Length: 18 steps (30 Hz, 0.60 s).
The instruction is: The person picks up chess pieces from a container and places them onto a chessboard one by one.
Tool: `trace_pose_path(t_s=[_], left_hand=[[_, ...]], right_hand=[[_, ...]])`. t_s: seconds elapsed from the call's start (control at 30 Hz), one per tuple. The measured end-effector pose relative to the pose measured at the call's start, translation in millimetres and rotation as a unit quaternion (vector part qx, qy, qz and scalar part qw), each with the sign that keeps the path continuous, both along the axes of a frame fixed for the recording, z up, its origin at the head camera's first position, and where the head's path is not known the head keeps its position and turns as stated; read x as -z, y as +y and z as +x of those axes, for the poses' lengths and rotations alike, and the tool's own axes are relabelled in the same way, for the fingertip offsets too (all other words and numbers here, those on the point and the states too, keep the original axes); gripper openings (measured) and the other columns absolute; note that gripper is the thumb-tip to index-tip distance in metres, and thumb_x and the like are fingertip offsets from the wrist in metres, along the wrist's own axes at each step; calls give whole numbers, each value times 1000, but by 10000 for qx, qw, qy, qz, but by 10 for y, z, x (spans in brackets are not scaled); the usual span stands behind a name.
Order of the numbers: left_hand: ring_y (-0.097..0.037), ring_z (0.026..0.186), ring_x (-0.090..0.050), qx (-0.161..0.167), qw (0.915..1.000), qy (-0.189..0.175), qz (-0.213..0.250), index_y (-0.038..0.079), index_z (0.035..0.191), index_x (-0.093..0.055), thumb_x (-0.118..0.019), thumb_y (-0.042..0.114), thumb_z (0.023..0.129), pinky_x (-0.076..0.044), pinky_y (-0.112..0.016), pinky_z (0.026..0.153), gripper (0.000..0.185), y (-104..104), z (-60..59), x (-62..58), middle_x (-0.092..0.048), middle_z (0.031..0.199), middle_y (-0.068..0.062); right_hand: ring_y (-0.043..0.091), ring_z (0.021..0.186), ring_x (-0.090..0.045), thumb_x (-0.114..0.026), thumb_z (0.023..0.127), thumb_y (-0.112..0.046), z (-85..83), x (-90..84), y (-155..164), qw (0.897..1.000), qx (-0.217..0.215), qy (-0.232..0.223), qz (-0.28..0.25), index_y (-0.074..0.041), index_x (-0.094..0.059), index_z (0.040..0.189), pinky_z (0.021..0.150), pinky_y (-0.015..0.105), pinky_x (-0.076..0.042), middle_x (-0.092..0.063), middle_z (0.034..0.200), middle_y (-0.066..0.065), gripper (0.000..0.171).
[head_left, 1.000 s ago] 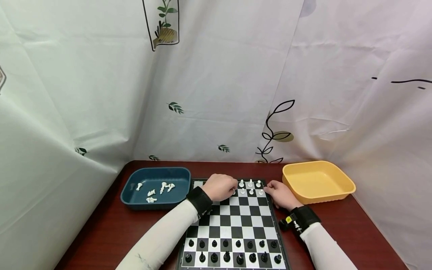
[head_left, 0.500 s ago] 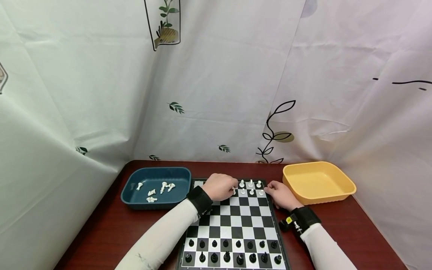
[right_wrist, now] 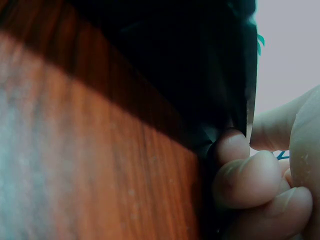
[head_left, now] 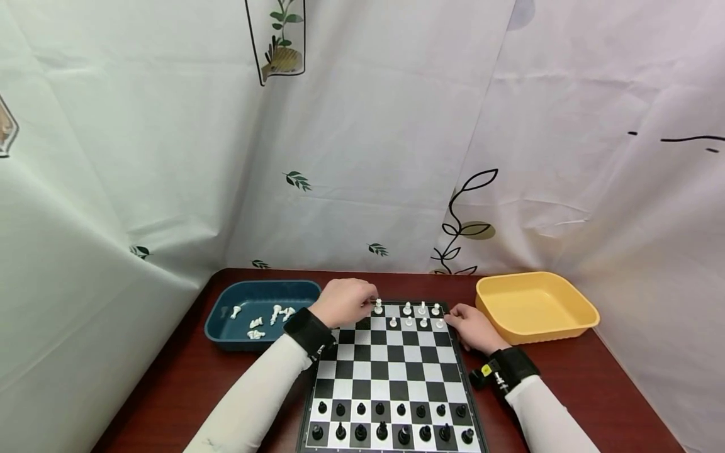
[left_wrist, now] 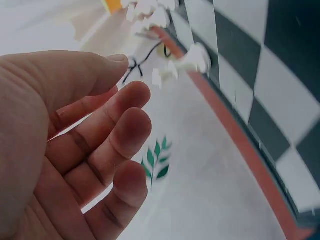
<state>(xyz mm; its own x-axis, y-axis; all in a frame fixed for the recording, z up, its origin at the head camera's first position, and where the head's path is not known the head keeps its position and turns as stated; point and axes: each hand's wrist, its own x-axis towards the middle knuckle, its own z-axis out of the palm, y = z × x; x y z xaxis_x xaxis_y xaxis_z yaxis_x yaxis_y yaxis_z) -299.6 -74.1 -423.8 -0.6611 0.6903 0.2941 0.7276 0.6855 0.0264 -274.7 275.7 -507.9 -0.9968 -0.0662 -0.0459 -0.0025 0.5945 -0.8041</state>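
At the board's far left corner your left hand [head_left: 342,302] hangs loosely curled, holding nothing, beside the white chess piece [head_left: 378,306], so pinch it cleanly while your right hand [head_left: 472,327] grips the chessboard [head_left: 391,371] edge.

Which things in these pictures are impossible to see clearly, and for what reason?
- Head view: which kind each white piece in the blue tray is; too small.
- Head view: whether the left hand touches the white piece at its fingertips; knuckles hide it.
- Left wrist view: white pieces on the chessboard; blurred.
- Right wrist view: what the right hand presses; dark, blurred, cut off.
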Motion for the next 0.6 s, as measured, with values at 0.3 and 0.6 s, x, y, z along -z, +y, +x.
trace_pose_path(t_s=[0.3, 0.6], left_hand=[[-14, 92, -75, -732, 9960, -75, 505, 19, 118, -84, -81, 21, 104, -61, -36, 80, 15, -481, 15, -108, -81, 107, 2], [-21, 93, -76, -1642, 9807, -417, 976, 14, 120, -83, -83, 24, 102, -62, -43, 78, 20, -1033, 3, -174, -82, 107, -2]], right_hand=[[19, 41, -49, -63, 111, -19, 5, 24, 2, 10000, -29, 63, 21, -3, -62, 101, 44, 33, -44, -53, 59, 4, 18], [19, 42, -50, -63, 111, -19, 3, 16, 15, 10000, -41, 45, 25, -3, -63, 102, 44, 34, -45, -55, 60, 5, 18]])
